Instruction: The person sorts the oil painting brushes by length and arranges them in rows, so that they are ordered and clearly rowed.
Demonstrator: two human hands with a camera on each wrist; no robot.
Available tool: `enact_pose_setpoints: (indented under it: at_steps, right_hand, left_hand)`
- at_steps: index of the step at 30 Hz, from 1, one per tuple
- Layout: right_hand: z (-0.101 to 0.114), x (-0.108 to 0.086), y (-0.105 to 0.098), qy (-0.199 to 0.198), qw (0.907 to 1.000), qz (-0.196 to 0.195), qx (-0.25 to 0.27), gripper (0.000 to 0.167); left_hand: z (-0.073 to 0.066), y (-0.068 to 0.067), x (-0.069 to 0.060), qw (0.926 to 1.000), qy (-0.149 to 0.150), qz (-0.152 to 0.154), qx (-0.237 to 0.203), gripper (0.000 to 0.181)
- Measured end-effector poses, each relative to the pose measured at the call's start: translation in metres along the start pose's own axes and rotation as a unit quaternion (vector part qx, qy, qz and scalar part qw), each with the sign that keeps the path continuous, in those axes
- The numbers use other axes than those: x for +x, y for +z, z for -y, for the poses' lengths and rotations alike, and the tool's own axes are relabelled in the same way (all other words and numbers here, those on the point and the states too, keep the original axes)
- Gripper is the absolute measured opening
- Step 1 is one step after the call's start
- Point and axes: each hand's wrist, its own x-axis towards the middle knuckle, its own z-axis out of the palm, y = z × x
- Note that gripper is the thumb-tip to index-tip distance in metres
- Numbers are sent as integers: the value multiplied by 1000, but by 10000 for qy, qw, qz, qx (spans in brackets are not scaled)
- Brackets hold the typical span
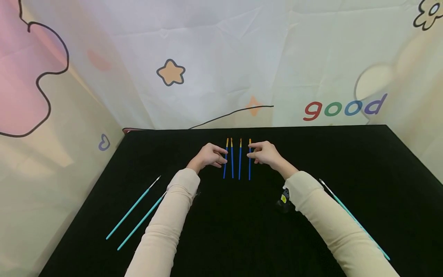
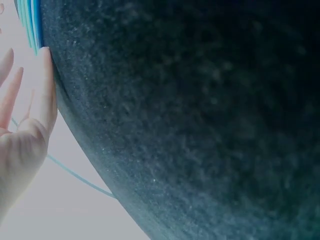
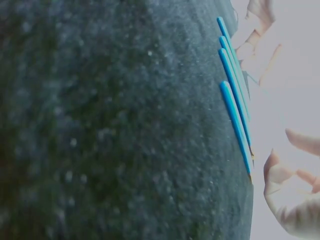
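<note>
Several blue paintbrushes with orange tips stand side by side on the black table, handles toward me, in the head view. My left hand is at the leftmost blue paintbrush, its fingers extended and spread. At the rightmost blue paintbrush is my right hand, thumb and forefinger apart. Two more blue paintbrushes, one of them nearer the right hand, lie between the hands. In the right wrist view the right hand shows loosely bent fingers with nothing gripped. Straight fingers of the left hand reach the brushes' edge in the left wrist view.
Two long teal paintbrushes lie slanted at the left, one outside the other, which the left sleeve partly covers. A third teal paintbrush lies at the right, partly behind the right sleeve. A printed curtain rises behind the black table.
</note>
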Motion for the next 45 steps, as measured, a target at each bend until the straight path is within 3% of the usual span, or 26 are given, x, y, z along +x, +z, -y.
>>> enact_pose_setpoints:
  at_steps: [4, 16, 45]
  right_hand:
    - [4, -7, -5, -53, 9999, 97, 11, 47]
    - [7, -24, -16, -354, 9982, 482, 48, 46]
    - [19, -68, -47, -869, 9953, 432, -70, 41]
  left_hand:
    - [0, -2, -2, 9995, 209, -2, 232, 34]
    - [-3, -8, -12, 9973, 683, -6, 253, 34]
    - [-10, -23, -46, 9898, 1388, 152, 275, 31]
